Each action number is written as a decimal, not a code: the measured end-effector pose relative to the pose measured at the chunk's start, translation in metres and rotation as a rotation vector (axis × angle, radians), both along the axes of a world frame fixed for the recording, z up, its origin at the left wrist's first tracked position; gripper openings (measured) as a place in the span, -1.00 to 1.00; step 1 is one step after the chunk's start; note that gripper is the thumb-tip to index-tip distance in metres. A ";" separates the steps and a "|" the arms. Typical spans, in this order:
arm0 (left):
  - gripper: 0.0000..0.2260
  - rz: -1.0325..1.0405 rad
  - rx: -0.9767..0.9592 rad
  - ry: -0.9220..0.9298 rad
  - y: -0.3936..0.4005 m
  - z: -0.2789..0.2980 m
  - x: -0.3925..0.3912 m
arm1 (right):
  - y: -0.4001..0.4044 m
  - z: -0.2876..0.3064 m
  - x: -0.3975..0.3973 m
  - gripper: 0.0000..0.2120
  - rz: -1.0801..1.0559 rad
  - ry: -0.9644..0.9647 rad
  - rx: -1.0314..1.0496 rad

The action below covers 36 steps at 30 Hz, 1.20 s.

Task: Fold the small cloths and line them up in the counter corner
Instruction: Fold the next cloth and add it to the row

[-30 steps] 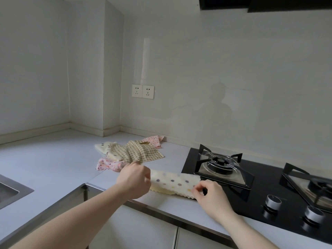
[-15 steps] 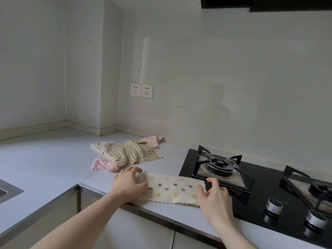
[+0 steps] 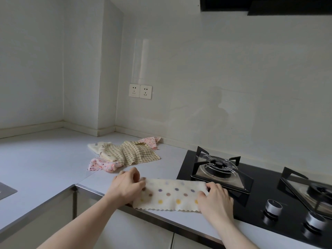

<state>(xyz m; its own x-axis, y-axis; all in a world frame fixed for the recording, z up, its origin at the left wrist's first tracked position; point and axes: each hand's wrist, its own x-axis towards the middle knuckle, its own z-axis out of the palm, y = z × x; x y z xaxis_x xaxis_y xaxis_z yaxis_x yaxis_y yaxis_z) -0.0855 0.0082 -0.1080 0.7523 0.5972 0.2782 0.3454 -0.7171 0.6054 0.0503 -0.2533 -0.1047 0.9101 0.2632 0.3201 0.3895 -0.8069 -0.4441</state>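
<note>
A cream cloth with coloured dots [image 3: 170,194] lies flat near the counter's front edge, just left of the hob. My left hand [image 3: 125,186] pinches its left end and my right hand [image 3: 215,200] grips its right end. Behind it a loose heap of cloths lies on the counter: a beige checked cloth [image 3: 133,153] on top, a pink patterned cloth [image 3: 100,165] at the front, a cream cloth with dark spots [image 3: 97,147] at the left and another pink cloth [image 3: 150,141] by the wall.
A black gas hob [image 3: 251,203] with two burners and knobs fills the counter's right side. The counter corner [image 3: 75,130] lies at the back left beside a wall column. A sink edge [image 3: 7,191] shows at far left. Two wall sockets [image 3: 140,91] sit above.
The dotted cloth went from a narrow strip held just above the counter to lying spread flat on it. Both hands stayed on its ends and drew slightly toward me.
</note>
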 end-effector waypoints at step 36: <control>-0.59 -0.024 0.078 0.032 0.004 -0.005 0.000 | 0.016 0.052 -0.010 -0.48 0.084 0.324 0.612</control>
<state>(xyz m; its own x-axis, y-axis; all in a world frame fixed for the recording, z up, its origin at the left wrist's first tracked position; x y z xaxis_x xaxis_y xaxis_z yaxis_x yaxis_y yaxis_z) -0.0850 0.0118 -0.1134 0.7756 0.5561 0.2986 0.3457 -0.7701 0.5361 0.0406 -0.2372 -0.0531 0.9692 0.1962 0.1490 0.2108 -0.3473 -0.9137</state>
